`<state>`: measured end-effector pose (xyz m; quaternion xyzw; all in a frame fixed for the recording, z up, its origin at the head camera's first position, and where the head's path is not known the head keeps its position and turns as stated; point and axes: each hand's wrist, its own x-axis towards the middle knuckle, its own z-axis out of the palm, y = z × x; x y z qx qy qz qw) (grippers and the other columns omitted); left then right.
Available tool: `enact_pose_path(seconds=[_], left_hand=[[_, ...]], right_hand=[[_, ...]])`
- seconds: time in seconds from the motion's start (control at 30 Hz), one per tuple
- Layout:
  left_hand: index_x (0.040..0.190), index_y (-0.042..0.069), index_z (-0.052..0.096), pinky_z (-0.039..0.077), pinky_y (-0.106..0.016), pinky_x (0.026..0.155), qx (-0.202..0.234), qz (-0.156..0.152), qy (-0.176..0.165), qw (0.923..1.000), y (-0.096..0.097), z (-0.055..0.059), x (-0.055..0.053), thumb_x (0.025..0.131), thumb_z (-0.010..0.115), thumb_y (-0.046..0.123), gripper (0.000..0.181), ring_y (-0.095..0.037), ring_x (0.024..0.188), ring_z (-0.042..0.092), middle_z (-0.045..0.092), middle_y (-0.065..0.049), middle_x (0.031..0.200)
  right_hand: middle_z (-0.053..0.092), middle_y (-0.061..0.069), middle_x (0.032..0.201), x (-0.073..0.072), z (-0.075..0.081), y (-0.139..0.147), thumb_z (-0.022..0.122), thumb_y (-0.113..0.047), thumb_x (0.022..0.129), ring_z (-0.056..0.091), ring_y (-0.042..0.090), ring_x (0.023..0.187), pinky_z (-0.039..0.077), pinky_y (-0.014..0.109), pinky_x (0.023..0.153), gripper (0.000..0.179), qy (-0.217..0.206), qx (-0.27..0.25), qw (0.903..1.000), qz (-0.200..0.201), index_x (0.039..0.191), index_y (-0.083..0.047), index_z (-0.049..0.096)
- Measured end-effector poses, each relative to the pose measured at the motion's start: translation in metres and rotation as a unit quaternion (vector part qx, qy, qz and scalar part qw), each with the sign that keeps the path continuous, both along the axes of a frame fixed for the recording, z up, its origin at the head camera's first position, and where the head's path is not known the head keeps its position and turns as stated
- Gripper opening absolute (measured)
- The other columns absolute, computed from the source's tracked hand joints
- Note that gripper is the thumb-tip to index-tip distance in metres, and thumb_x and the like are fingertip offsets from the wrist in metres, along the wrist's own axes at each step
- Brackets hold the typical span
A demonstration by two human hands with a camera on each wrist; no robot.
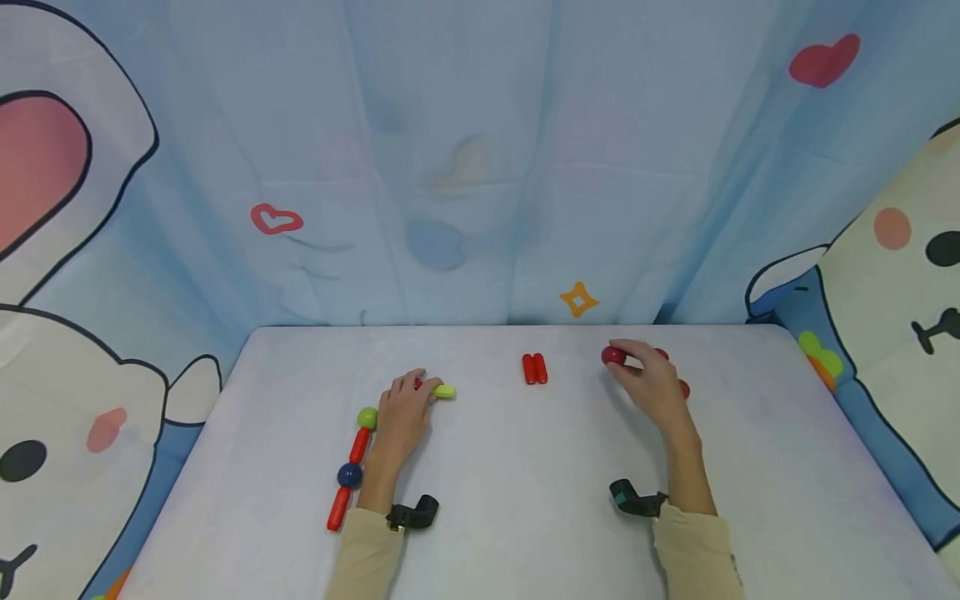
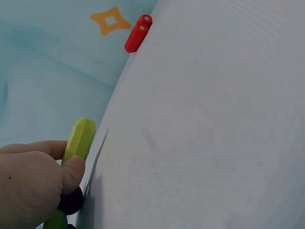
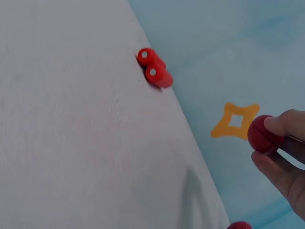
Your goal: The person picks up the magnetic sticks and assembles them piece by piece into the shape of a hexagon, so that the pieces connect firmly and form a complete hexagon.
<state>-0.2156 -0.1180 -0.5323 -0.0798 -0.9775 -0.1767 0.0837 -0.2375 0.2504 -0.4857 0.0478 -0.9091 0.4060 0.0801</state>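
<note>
Closest to the person, two beige sleeves [image 1: 365,554] reach over the white worktop [image 1: 525,467], a small black camera [image 1: 415,512] strapped at each wrist. Beside the left forearm runs a slanting row, told from its near end: a red stick [image 1: 338,508], a blue ball [image 1: 349,475], a second red stick [image 1: 360,445] and a green ball [image 1: 367,417].

Just past that row, the left hand [image 1: 403,417] pinches a yellow-green stick [image 2: 80,138] between thumb and fingers, one end poking out to the right. Under the thumb, the left wrist view shows a dark ball [image 2: 71,201] and part of a green stick [image 2: 56,219].

Farther off, two short red sticks [image 1: 535,368] lie side by side, between the hands. To their right, the right hand [image 1: 656,387] holds a red ball [image 1: 612,356] in its fingertips, above the worktop; two more red balls [image 1: 684,389] are partly hidden behind that hand.

Beyond the far edge hangs a pale blue curtain [image 1: 450,125] printed with hearts and an orange star [image 1: 579,299].
</note>
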Motion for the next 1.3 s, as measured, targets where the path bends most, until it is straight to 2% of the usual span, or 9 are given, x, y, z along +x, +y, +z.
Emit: enact_pose_path(seconds=[0.1, 0.2, 0.27, 0.4, 0.5, 0.57, 0.77, 0.87, 1.3], left_hand=[[0.126, 0.023, 0.062, 0.045, -0.050, 0.101, -0.002, -0.001, 0.002, 1.0000, 0.001, 0.001, 0.000, 0.095, 0.062, 0.019, 0.032, -0.031, 0.128, 0.049, 0.053, -0.008, 0.140], [0.127, 0.023, 0.061, 0.045, -0.050, 0.102, -0.004, -0.007, 0.002, 1.0000, 0.003, 0.002, 0.000, 0.095, 0.062, 0.019, 0.032, -0.031, 0.129, 0.049, 0.053, -0.008, 0.140], [0.127, 0.024, 0.061, 0.045, -0.050, 0.102, -0.007, -0.011, 0.004, 0.9999, 0.005, 0.002, 0.000, 0.095, 0.061, 0.019, 0.032, -0.031, 0.129, 0.049, 0.052, -0.008, 0.140], [0.127, 0.024, 0.061, 0.045, -0.050, 0.102, -0.010, -0.013, 0.010, 0.9998, 0.007, 0.001, -0.001, 0.096, 0.061, 0.019, 0.031, -0.031, 0.129, 0.049, 0.053, -0.008, 0.140], [0.127, 0.024, 0.061, 0.045, -0.050, 0.102, -0.012, -0.016, 0.012, 0.9997, 0.008, 0.001, 0.000, 0.095, 0.061, 0.018, 0.032, -0.031, 0.128, 0.050, 0.053, -0.008, 0.139], [0.127, 0.024, 0.061, 0.045, -0.049, 0.102, -0.014, -0.018, 0.008, 0.9997, 0.009, 0.002, 0.002, 0.095, 0.061, 0.018, 0.033, -0.030, 0.129, 0.049, 0.053, -0.008, 0.140], [0.130, 0.026, 0.059, 0.044, -0.048, 0.105, -0.021, -0.030, -0.010, 0.9993, 0.020, 0.006, 0.003, 0.096, 0.060, 0.020, 0.035, -0.029, 0.132, 0.047, 0.051, -0.006, 0.142], [0.131, 0.027, 0.059, 0.044, -0.048, 0.105, -0.029, -0.037, -0.012, 0.9988, 0.024, 0.007, 0.004, 0.096, 0.060, 0.022, 0.035, -0.028, 0.133, 0.046, 0.050, -0.005, 0.143], [0.130, 0.029, 0.058, 0.045, -0.048, 0.104, -0.034, -0.054, -0.011, 0.9979, 0.029, 0.005, 0.007, 0.096, 0.060, 0.022, 0.034, -0.028, 0.133, 0.047, 0.050, -0.004, 0.144]], right_hand=[[0.057, 0.016, 0.134, -0.001, 0.002, -0.018, 0.064, -0.021, 0.094, 0.052, 0.034, 0.125, 0.050, 0.044, 0.096, 0.042, 0.000, -0.059, 0.9982, 0.012, 0.133, -0.008, 0.056], [0.057, 0.013, 0.136, 0.000, 0.004, -0.037, 0.064, -0.033, 0.094, 0.053, 0.028, 0.125, 0.051, 0.037, 0.098, 0.047, -0.035, -0.120, 0.9910, 0.046, 0.135, -0.013, 0.056], [0.056, 0.012, 0.136, 0.000, 0.004, -0.049, 0.064, -0.036, 0.093, 0.056, 0.024, 0.122, 0.052, 0.030, 0.096, 0.049, -0.072, -0.169, 0.9801, 0.075, 0.136, -0.013, 0.055], [0.050, 0.016, 0.139, 0.000, 0.004, -0.065, 0.062, -0.030, 0.095, 0.059, 0.017, 0.115, 0.053, 0.022, 0.092, 0.050, -0.149, -0.253, 0.9496, 0.111, 0.138, -0.007, 0.051], [0.048, 0.018, 0.140, 0.001, 0.002, -0.077, 0.060, -0.027, 0.096, 0.058, 0.018, 0.115, 0.053, 0.023, 0.092, 0.049, -0.181, -0.267, 0.9394, 0.116, 0.139, -0.004, 0.049], [0.049, 0.019, 0.140, 0.003, -0.001, -0.085, 0.060, -0.026, 0.097, 0.059, 0.023, 0.117, 0.053, 0.027, 0.094, 0.050, -0.188, -0.256, 0.9396, 0.128, 0.139, -0.003, 0.049], [0.059, 0.019, 0.130, 0.011, -0.011, -0.108, 0.061, -0.023, 0.096, 0.059, 0.027, 0.113, 0.055, 0.035, 0.093, 0.043, -0.174, -0.168, 0.9566, 0.162, 0.134, -0.005, 0.055], [0.061, 0.018, 0.127, 0.014, -0.014, -0.117, 0.061, -0.019, 0.095, 0.060, 0.029, 0.111, 0.056, 0.036, 0.091, 0.040, -0.166, -0.142, 0.9608, 0.170, 0.132, -0.004, 0.057], [0.064, 0.013, 0.127, 0.020, -0.020, -0.138, 0.063, -0.014, 0.093, 0.059, 0.032, 0.120, 0.052, 0.043, 0.098, 0.037, -0.156, -0.074, 0.9747, 0.142, 0.129, -0.008, 0.060]])
